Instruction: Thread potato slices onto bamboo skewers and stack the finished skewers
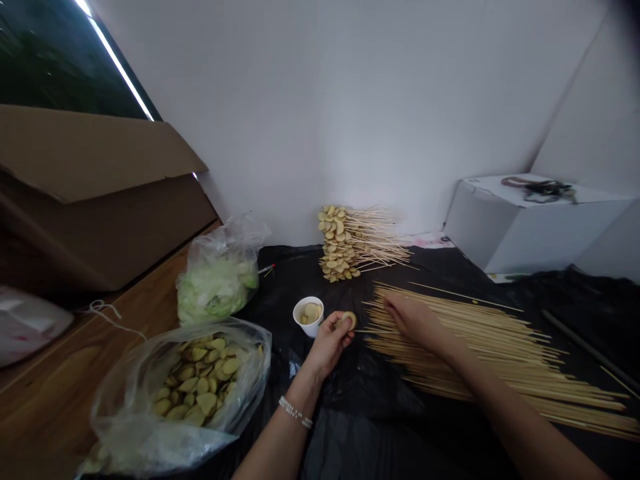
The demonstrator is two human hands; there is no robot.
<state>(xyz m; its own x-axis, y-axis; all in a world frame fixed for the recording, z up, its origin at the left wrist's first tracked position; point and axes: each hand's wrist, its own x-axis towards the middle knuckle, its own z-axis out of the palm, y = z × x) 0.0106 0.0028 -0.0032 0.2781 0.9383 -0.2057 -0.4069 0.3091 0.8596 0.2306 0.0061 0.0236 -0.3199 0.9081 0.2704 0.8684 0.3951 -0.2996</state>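
My left hand (330, 340) pinches a round potato slice (349, 321) between thumb and fingers. Just left of it stands a white cup (303, 325) with several potato slices inside. My right hand (413, 321) is over the near-left ends of a wide spread of bamboo skewers (480, 353). Its fingers are bent down and together, and what is between them is hidden. One thin skewer end sticks out of the spread toward the slice. Farther back lies a stack of skewered potato slices (337, 243), the bare sticks pointing right.
An open plastic bag (253, 340) of potato slices lies front left; behind it is a bag of pale green vegetables (215, 287). A cardboard box (100, 227) stands at left, a white box (520, 233) at right. Black plastic sheeting (360, 433) covers the work surface.
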